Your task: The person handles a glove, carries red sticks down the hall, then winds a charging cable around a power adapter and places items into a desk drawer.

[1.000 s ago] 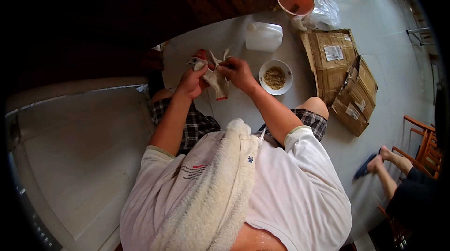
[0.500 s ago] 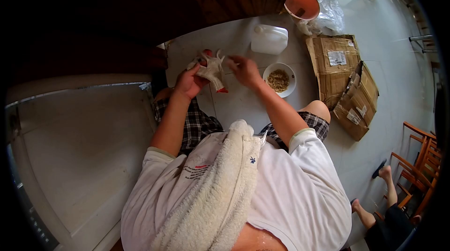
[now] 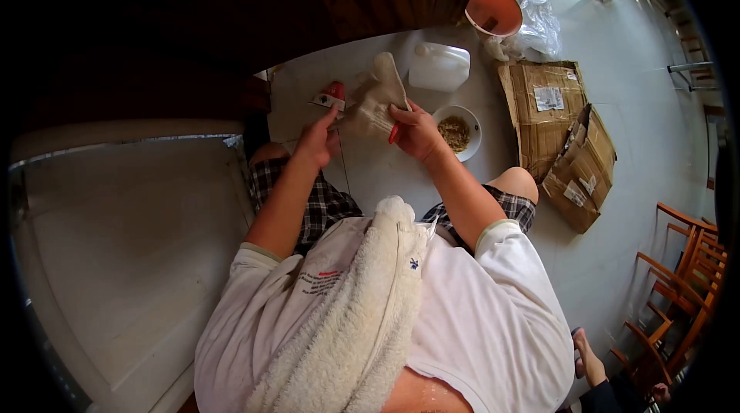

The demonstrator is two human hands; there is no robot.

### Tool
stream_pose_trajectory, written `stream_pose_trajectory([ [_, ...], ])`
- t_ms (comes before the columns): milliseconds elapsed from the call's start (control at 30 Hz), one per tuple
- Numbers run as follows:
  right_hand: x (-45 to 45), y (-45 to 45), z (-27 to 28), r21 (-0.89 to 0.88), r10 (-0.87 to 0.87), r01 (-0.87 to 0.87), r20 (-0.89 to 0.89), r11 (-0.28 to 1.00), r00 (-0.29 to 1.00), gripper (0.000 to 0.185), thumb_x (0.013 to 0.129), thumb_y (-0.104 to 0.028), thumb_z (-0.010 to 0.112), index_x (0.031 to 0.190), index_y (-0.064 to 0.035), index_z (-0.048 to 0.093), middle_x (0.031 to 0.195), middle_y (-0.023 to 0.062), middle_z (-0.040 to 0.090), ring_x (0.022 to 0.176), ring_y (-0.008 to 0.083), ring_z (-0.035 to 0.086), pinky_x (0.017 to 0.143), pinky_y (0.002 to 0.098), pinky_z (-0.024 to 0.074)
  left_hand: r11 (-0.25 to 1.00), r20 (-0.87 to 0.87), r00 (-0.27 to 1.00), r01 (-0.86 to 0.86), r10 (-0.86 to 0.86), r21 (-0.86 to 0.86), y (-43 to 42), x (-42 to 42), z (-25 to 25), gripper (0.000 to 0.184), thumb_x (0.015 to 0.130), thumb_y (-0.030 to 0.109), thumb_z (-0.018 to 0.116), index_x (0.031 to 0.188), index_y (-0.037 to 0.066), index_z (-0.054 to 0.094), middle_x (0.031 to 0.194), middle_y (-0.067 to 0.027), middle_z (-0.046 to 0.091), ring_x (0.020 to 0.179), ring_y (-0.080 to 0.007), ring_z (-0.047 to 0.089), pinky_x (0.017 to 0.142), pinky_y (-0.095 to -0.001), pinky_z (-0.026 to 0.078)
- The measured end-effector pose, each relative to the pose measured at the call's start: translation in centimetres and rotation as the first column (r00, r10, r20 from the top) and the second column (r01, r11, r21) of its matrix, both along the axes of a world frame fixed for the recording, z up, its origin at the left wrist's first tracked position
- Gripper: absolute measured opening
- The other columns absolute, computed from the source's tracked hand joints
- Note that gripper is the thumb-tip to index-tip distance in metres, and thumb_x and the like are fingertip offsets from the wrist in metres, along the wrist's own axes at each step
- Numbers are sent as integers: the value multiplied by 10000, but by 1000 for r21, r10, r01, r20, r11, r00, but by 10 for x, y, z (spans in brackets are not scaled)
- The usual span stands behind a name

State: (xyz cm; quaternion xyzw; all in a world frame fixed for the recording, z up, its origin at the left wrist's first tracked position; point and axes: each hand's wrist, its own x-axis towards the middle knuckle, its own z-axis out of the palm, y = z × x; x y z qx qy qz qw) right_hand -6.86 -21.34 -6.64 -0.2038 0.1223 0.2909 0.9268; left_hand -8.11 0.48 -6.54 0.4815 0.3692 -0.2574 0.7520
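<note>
Pale tiled floor [image 3: 636, 158]. On it, at right: flattened brown cardboard box [image 3: 543, 124]. Translucent white plastic jug [image 3: 439, 69], left of box. White round bowl [image 3: 475, 131] of tan crumbly material [image 3: 455, 134], just beside right hand [image 3: 418, 132]. Off-white knitted glove [image 3: 379, 101] with red cuff edge, held up by right hand, clamped at cuff end. Left hand [image 3: 316, 140] open, blurred; contact with glove unclear. Small red-and-white object [image 3: 335, 94] beyond left hand.

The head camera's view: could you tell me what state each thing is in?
Glove: bent, held near its red edge
Right hand: closed on the glove
Left hand: open, slightly blurred; contact with the glove unclear
Bowl: upright, holding crumbly tan stuff
Jug: on the floor; whether capped, I can't tell
Cardboard: creased, looks flattened
Plastic sheeting: crumpled
Orange bucket: uncovered
</note>
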Motion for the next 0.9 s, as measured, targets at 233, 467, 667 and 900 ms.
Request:
stream_pose_trajectory([
  [233,-9,1,15,116,45,-46,10,992,999,377,854,-65,481,1216,-8,392,1094,124,538,1017,256,536,868,381,442,822,337,923,42,186,-569,-40,-1,24,524,852,298,534,1274,52,344,1268,-87,423,1180,-246,385,996,-410,293],
  [467,12,-18,2,-767,259,-221,-74,603,963,332,825,-130,560,1130,-5,510,932,116,617,888,241,587,803,350,462,883,352,907,-43,231,-468,-26,7,38,423,892,189,461,1281,79,335,1279,-94,406,1193,-249,381,997,-424,307],
  [667,20,11,108,-390,280,881,907,269,316,358,816,-225,551,1124,-43,537,1146,159,538,1060,297,513,891,343,399,886,317,933,-2,168,-463,-39,8,39,405,913,228,411,1283,77,339,1287,-87,411,1190,-247,389,1003,-419,296],
  [900,-43,-12,-117,-963,923,259,37,-69,384,486,759,-333,595,1140,-36,537,1025,207,587,971,327,564,838,379,435,959,217,952,-165,217,-232,16,0,-12,374,913,203,431,1256,65,376,1249,-98,430,1145,-257,427,935,-429,367],
])
